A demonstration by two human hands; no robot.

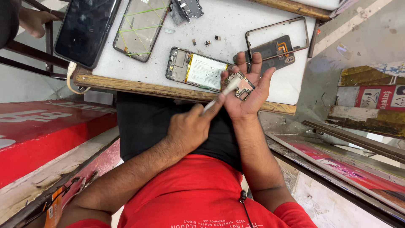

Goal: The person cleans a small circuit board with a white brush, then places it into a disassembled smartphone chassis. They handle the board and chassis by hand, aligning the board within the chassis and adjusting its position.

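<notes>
White workbench top with a wooden edge fills the background, strewn with an opened phone body showing its battery, a dark rear cover and a phone frame. Just above the bench edge, the right hand lies palm up, fingers spread open, cradling a small, squarish circuit board with copper-coloured patches. The left hand, fingers pinched closed around a thin white tool, sits below and left; the tool's long axis slants up-right, its tip touching the board.
</notes>
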